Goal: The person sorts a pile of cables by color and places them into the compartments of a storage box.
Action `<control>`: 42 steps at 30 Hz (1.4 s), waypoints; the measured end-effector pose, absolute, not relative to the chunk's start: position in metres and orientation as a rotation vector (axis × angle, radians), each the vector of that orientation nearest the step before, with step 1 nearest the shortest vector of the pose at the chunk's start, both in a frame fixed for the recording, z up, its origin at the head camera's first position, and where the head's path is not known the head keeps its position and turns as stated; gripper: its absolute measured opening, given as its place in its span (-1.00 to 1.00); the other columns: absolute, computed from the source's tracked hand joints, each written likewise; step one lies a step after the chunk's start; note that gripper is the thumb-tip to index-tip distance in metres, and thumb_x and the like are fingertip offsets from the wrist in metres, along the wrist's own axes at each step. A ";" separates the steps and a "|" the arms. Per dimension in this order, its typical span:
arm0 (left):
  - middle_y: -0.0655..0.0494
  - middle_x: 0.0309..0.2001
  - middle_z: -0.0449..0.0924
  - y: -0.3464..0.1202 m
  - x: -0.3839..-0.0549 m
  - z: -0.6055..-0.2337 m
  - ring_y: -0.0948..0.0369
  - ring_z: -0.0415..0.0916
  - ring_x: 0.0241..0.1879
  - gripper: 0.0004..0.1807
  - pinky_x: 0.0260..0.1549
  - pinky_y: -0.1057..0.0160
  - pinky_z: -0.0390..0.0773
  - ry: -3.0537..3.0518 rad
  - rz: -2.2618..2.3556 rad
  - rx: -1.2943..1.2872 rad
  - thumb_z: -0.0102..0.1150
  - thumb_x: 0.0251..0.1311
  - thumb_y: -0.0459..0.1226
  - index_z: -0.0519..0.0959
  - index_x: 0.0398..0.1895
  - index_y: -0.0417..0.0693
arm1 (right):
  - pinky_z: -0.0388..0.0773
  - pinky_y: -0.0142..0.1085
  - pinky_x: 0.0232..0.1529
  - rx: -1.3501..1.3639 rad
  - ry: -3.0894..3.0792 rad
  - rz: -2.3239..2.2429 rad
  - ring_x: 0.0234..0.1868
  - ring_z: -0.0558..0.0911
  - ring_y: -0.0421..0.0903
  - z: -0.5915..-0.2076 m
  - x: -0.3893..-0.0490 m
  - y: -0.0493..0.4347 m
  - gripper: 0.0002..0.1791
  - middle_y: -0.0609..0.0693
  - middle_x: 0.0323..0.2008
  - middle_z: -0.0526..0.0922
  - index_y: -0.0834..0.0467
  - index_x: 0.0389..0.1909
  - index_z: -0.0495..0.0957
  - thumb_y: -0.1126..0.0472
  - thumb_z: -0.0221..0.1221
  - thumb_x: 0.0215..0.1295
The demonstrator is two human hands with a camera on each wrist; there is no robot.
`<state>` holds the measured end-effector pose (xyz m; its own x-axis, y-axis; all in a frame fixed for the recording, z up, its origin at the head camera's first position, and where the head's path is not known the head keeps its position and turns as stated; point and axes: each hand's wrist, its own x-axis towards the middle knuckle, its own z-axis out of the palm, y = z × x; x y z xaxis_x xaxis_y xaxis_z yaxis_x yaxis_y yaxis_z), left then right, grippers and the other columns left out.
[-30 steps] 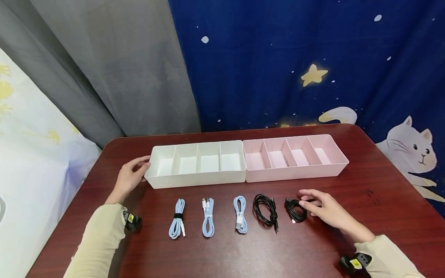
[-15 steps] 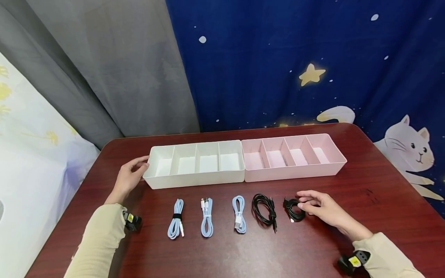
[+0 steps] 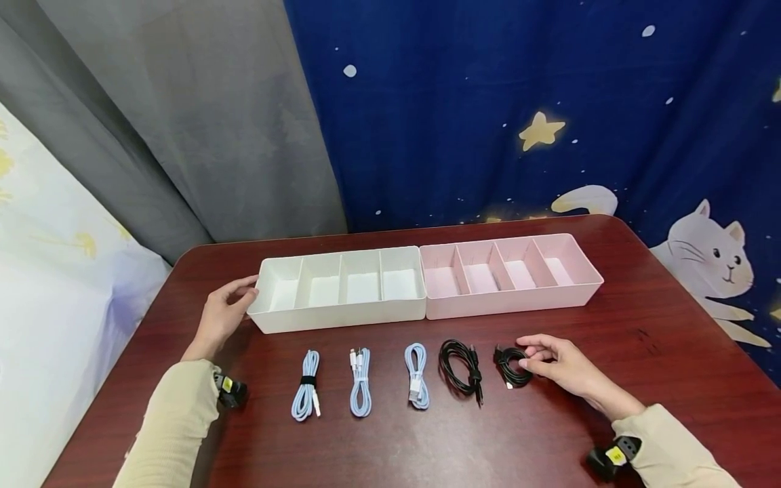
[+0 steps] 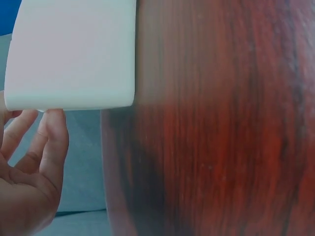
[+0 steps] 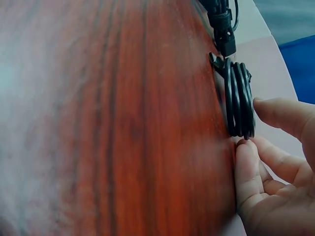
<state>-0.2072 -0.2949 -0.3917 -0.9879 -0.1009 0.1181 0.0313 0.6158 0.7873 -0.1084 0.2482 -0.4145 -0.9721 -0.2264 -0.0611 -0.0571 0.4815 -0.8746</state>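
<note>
My left hand (image 3: 221, 315) rests at the left end of a white compartment box (image 3: 332, 317). In the left wrist view its fairly straight fingers (image 4: 55, 142) meet the box's end wall. My right hand (image 3: 564, 366) is at the right side of a small coiled black cable (image 3: 511, 369) lying on the table. In the right wrist view the thumb tip and fingertips sit right at the coil's edge, spread apart and not curled round it. To the left lie a larger black cable coil (image 3: 453, 379) and three light-blue bundled cables, the nearest being a blue cable (image 3: 417, 369).
A pink compartment box (image 3: 506, 306) stands end to end with the white one. Further left lie a blue cable with white plugs (image 3: 361, 390) and a blue cable with a black strap (image 3: 303, 400). Curtains (image 3: 464, 122) hang behind the table (image 3: 390, 447).
The head view has shifted slightly, so everything slides a little to the left. My right hand has come slightly closer to the small black cable; my left hand stays at the white box.
</note>
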 end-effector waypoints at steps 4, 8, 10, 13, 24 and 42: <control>-0.17 -0.15 0.46 -0.287 -0.198 -0.378 0.42 0.40 -0.41 -0.54 -0.46 0.29 0.51 -2.714 -1.272 0.001 -0.04 0.23 -0.11 0.39 0.14 -0.15 | 0.43 -0.42 -0.44 -0.263 2.578 -1.482 -0.38 0.47 -0.27 -0.414 -0.108 0.248 -0.57 0.08 -0.35 0.47 0.40 -0.07 0.44 0.25 0.22 0.06; -0.17 -0.14 0.47 -0.286 -0.199 -0.378 0.37 0.40 -0.38 -0.55 -0.44 0.25 0.52 -2.725 -1.244 0.004 -0.04 0.24 -0.11 0.39 0.14 -0.13 | 0.42 -0.42 -0.46 -0.283 2.583 -1.473 -0.40 0.46 -0.27 -0.415 -0.109 0.250 -0.60 0.09 -0.36 0.47 0.39 -0.09 0.46 0.27 0.22 0.06; -0.16 -0.14 0.47 -0.287 -0.199 -0.379 0.31 0.41 -0.36 -0.55 -0.43 0.22 0.52 -2.724 -1.242 0.013 -0.05 0.24 -0.11 0.39 0.14 -0.12 | 0.42 -0.42 -0.47 -0.294 2.583 -1.463 -0.40 0.45 -0.28 -0.416 -0.109 0.251 -0.62 0.08 -0.37 0.47 0.39 -0.10 0.47 0.28 0.22 0.06; -0.08 -0.16 0.48 -0.289 -0.201 -0.382 0.28 0.42 -0.36 -0.53 -0.47 0.14 0.51 -2.723 -1.238 0.033 -0.04 0.22 -0.06 0.40 0.13 -0.09 | 0.42 -0.41 -0.48 -0.303 2.573 -1.459 -0.41 0.45 -0.28 -0.417 -0.110 0.250 -0.63 0.08 -0.37 0.48 0.39 -0.11 0.47 0.28 0.21 0.07; -0.13 -0.15 0.50 -0.288 -0.200 -0.380 0.37 0.40 -0.42 -0.58 -0.49 0.34 0.48 -2.728 -1.224 -0.013 -0.04 0.24 -0.14 0.40 0.14 -0.09 | 0.41 -0.41 -0.46 -0.301 2.589 -1.427 -0.41 0.45 -0.31 -0.415 -0.108 0.251 -0.64 0.06 -0.39 0.50 0.37 -0.10 0.49 0.27 0.19 0.09; -0.14 -0.15 0.48 -0.288 -0.200 -0.378 0.38 0.41 -0.40 -0.58 -0.45 0.26 0.52 -2.732 -1.266 0.005 -0.01 0.23 -0.16 0.40 0.13 -0.10 | 0.38 -0.42 -0.50 -0.374 2.516 -1.474 -0.45 0.44 -0.30 -0.416 -0.110 0.254 -0.74 0.02 -0.44 0.49 0.37 -0.18 0.48 0.31 0.15 0.13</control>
<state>-0.2003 -0.2876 -0.3783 -0.9915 -0.0577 0.1168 0.0518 0.6478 0.7601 -0.1097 0.2535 -0.4161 -0.9477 -0.3159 -0.0455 -0.1148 0.4705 -0.8749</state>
